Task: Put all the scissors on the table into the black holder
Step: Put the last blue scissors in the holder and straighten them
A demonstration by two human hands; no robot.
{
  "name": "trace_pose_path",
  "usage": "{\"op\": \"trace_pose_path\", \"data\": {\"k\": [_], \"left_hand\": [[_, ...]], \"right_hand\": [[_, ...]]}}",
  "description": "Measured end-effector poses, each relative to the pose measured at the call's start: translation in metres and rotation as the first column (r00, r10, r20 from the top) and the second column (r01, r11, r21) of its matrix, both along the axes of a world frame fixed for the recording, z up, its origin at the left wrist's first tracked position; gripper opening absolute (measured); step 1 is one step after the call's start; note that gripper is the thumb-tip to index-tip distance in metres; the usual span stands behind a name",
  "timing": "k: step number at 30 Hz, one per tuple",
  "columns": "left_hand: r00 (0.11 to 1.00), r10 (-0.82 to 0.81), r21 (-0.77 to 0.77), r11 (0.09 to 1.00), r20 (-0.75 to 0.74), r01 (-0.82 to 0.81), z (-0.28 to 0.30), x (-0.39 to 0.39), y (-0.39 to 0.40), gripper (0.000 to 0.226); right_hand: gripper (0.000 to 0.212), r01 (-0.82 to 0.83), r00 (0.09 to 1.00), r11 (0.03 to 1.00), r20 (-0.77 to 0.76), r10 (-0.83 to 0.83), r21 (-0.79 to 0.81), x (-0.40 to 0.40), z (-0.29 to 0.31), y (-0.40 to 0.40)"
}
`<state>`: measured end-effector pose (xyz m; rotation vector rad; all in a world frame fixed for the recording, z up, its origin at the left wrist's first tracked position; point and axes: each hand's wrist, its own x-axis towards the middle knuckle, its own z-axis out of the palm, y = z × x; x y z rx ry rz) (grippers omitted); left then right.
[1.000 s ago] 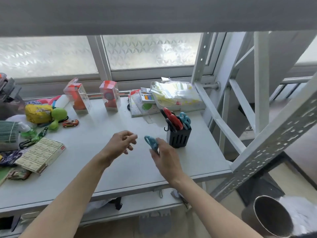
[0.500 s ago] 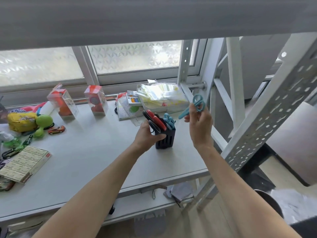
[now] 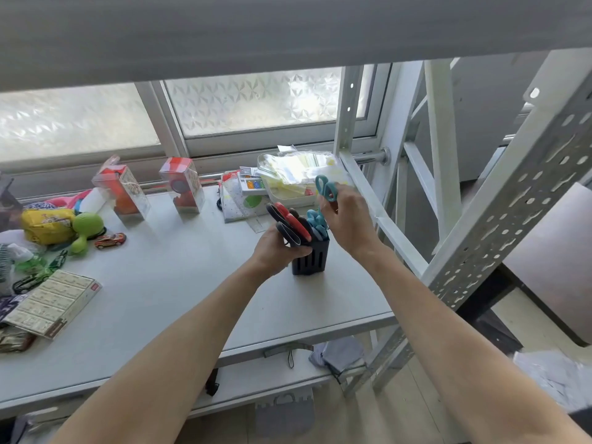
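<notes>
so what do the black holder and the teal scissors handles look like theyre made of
The black holder looks like moulded plastic with a matte finish: its walls are evenly dark, with neat vertical slots. The teal scissors in the right hand seem to have smooth plastic handle loops, uniformly coloured and faintly glossy. Their blades are hidden, so I cannot judge those.

holder [image 3: 310, 259]: black
held scissors [image 3: 325, 188]: teal handles
scissors in holder [image 3: 294, 223]: red-and-black, blue
table [image 3: 166, 283]: pale grey
toy car [image 3: 110, 241]: red
</notes>
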<state>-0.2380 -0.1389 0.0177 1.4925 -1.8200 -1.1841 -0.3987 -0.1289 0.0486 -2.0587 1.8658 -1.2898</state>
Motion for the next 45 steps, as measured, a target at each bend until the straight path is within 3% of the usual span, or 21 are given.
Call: {"op": "trace_pose_path", "data": {"k": [3, 7, 11, 16, 19, 23, 26, 29, 34, 37, 40, 45], "left_hand": [[1.0, 0.0, 0.001, 1.0, -0.002, 0.0, 0.002, -0.001, 0.0, 0.045], [1.0, -0.002, 0.007, 1.0, 0.003, 0.002, 0.003, -0.002, -0.001, 0.043], [1.0, 0.024, -0.004, 1.0, 0.012, -0.024, 0.002, -0.003, -0.002, 0.046], [0.998, 0.014, -0.025, 1.0, -0.056, -0.016, 0.002, 0.001, -0.003, 0.051], [0.999, 0.002, -0.048, 0.999, -0.044, -0.004, 0.0, 0.003, -0.006, 0.065], [0.992, 0.047, -0.177, 0.984, 0.118, -0.025, 0.002, 0.004, -0.007, 0.071], [0.993, 0.084, -0.22, 0.973, 0.082, -0.064, 0.002, 0.005, -0.005, 0.072], [0.997, 0.075, -0.239, 0.968, -0.024, -0.079, -0.001, 0.007, 0.0, 0.069], [0.981, 0.086, -0.303, 0.943, -0.172, -0.136, 0.002, 0.007, 0.0, 0.07], [0.991, 0.034, -0.3, 0.951, -0.133, -0.072, 0.004, 0.005, -0.004, 0.074], [0.996, 0.022, -0.289, 0.956, -0.087, -0.046, 0.003, 0.004, -0.005, 0.074], [0.995, -0.034, -0.27, 0.963, -0.096, 0.007, 0.001, -0.001, -0.001, 0.081]], "right_hand": [[0.014, 0.016, 1.0, 0.988, -0.019, -0.013, 0.151, -0.001, -0.006, -0.006], [0.017, 0.054, 0.998, 0.972, 0.007, -0.057, 0.23, 0.001, -0.008, -0.007], [0.031, 0.061, 0.998, 0.923, -0.052, -0.044, 0.38, -0.002, -0.003, -0.011], [0.036, -0.121, 0.99, 0.867, -0.003, 0.14, 0.483, -0.013, 0.01, -0.01], [0.073, -0.291, 0.954, 0.809, 0.092, 0.286, 0.511, -0.023, 0.018, -0.004], [0.101, -0.271, 0.923, 0.765, -0.069, 0.379, 0.585, -0.028, 0.019, -0.004], [0.109, -0.261, 0.909, 0.802, -0.143, 0.391, 0.538, -0.019, 0.017, -0.007], [0.108, -0.315, 0.904, 0.811, -0.105, 0.415, 0.493, -0.013, 0.011, -0.008], [0.084, -0.308, 0.927, 0.841, -0.058, 0.37, 0.445, -0.01, -0.001, -0.004], [0.079, -0.28, 0.932, 0.831, -0.07, 0.355, 0.481, -0.011, 0.001, -0.004], [0.078, -0.284, 0.917, 0.761, -0.068, 0.394, 0.584, -0.019, 0.013, -0.01], [0.079, -0.229, 0.869, 0.745, -0.214, 0.446, 0.626, -0.02, 0.02, -0.012]]}}
